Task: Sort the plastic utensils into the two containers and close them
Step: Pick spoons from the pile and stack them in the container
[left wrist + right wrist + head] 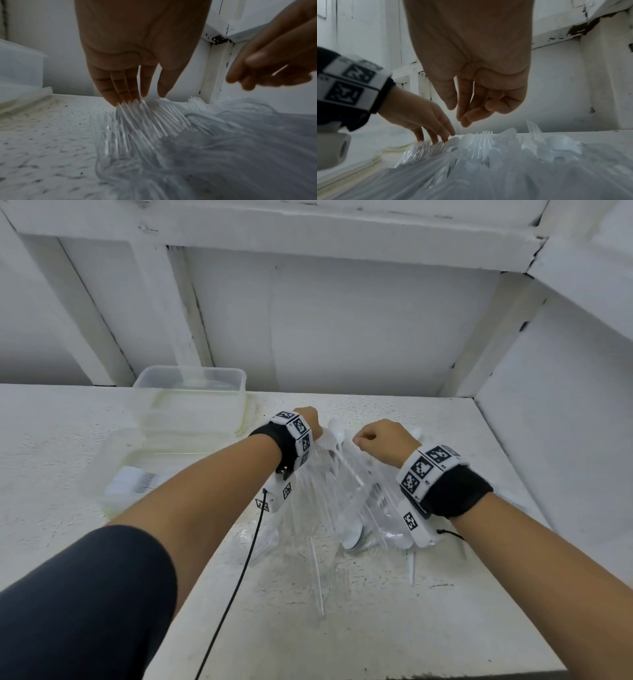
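White and clear plastic utensils [346,474] are seen under the hands. The counter [342,611] is white, speckled dark. Black-and-white checked markers are borne on black wristbands [445,491]. Containers [191,402] are clear.

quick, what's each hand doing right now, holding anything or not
Left hand: open, straight fingers touching the white plastic fork tines.
Right hand: open, fingers loosely curled, holding nothing.

A heap of clear and white plastic forks and spoons [346,491] lies at the table's centre. Two clear, open containers [190,402] sit at ten o'clock from it, one nearer [137,470].
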{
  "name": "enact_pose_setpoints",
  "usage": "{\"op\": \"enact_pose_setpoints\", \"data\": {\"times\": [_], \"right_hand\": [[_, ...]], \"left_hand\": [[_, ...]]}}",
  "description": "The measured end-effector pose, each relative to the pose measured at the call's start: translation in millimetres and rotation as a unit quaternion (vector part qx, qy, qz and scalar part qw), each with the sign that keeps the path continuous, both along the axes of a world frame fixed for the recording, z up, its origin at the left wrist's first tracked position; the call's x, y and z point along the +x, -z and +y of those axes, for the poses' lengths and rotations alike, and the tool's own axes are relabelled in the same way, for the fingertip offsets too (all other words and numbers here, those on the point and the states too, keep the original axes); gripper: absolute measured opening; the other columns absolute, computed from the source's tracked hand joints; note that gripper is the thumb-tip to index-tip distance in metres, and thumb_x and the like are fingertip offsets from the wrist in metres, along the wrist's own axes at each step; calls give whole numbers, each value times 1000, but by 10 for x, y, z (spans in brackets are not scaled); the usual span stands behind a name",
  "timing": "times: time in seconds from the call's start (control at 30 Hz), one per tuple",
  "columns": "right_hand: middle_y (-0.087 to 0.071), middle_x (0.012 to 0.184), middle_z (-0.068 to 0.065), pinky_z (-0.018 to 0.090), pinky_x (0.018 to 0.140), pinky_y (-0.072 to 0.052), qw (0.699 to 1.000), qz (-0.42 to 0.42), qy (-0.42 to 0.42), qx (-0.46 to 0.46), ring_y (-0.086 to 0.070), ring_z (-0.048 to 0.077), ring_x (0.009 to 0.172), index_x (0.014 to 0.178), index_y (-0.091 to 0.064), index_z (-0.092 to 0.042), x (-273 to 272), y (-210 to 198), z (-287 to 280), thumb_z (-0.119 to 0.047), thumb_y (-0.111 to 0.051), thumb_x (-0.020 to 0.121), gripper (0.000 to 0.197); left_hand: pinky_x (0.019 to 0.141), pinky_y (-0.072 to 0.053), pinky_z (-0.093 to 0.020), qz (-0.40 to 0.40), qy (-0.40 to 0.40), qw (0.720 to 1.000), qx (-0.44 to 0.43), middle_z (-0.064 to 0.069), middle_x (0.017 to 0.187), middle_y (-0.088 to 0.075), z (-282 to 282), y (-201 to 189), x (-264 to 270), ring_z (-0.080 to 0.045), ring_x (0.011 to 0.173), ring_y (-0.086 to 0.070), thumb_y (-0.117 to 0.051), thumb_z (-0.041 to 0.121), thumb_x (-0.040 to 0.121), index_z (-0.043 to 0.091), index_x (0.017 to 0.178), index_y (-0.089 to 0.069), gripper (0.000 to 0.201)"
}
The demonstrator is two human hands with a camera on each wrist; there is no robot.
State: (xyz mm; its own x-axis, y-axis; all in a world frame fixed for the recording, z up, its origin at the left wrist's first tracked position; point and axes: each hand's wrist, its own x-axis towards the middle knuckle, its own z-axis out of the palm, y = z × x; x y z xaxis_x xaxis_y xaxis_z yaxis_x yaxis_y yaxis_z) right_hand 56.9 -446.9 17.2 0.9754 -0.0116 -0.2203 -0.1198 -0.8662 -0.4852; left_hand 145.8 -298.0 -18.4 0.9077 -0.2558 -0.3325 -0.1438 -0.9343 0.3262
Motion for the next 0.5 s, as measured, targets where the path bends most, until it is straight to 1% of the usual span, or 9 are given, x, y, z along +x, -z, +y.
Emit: {"op": "enact_pose_setpoints", "data": {"times": [0.07,0.1,0.17,0.23,0.3,0.33,0.4,0.47,0.5], "right_hand": [[-68,106,5,29,84,-46,1000,-10,5,16,-61,21,101,103,-68,-2,-25,-50,-76,-16,-49,94,25],[-68,106,6,28,82,-46,1000,-12,6,20,-61,21,100,103,-68,-1,-35,-62,-112,-17,-49,94,26],[-68,105,10,28,78,-45,1000,-13,4,24,-61,21,92,104,-66,1,-57,-68,-170,-18,-49,94,27],[-68,102,10,27,75,-44,1000,-10,-1,21,-57,16,83,105,-66,0,-63,-51,-212,-19,-49,95,27],[-67,103,6,25,74,-42,1000,-6,-7,15,-54,13,84,106,-66,-4,-38,-40,-234,-19,-49,95,26],[-67,104,4,24,75,-40,1000,-6,-9,14,-54,12,85,107,-66,-6,-14,-41,-234,-20,-48,95,25],[-66,107,3,24,77,-40,1000,-11,-13,7,-56,15,90,108,-66,-8,66,-53,-206,-21,-48,95,25],[-66,111,4,26,82,-43,1000,-20,-18,-6,-59,19,100,108,-66,-9,201,-50,-155,-21,-48,95,25],[-65,114,5,27,85,-43,999,-23,-23,-16,-58,20,103,109,-66,-9,279,-41,-116,-20,-47,95,26]], "left_hand": [[69,-36,-26,10,2,1000,17,0,72,-46,-58,60,51,-20,75,-45,-51,26,92,17,63,-38,33],[67,-37,-26,15,5,999,29,2,66,-44,-79,77,57,-19,67,-47,-53,27,91,16,61,-38,35],[59,-36,-24,18,16,999,41,1,70,-47,-93,74,28,-17,63,-47,-55,27,89,12,68,-47,27],[65,-39,-26,24,24,999,28,-3,86,-53,-65,64,25,-21,78,-51,-57,25,88,11,89,-57,15],[75,-40,-28,16,13,1000,-21,-3,95,-52,6,24,19,-23,93,-54,-60,24,87,7,106,-61,25],[77,-39,-28,11,-1,999,-48,-3,96,-52,52,-18,3,-22,96,-53,-60,22,87,5,108,-60,27],[70,-39,-25,4,-22,994,-108,-3,91,-56,150,-130,-54,-20,90,-52,-59,17,86,4,102,-61,20],[59,-38,-23,11,-52,981,-189,-3,77,-62,270,-219,-94,-17,79,-57,-55,13,86,12,83,-55,3],[56,-39,-22,15,-73,970,-232,-3,75,-63,334,-260,-119,-15,74,-60,-53,13,86,16,77,-49,10]]}}
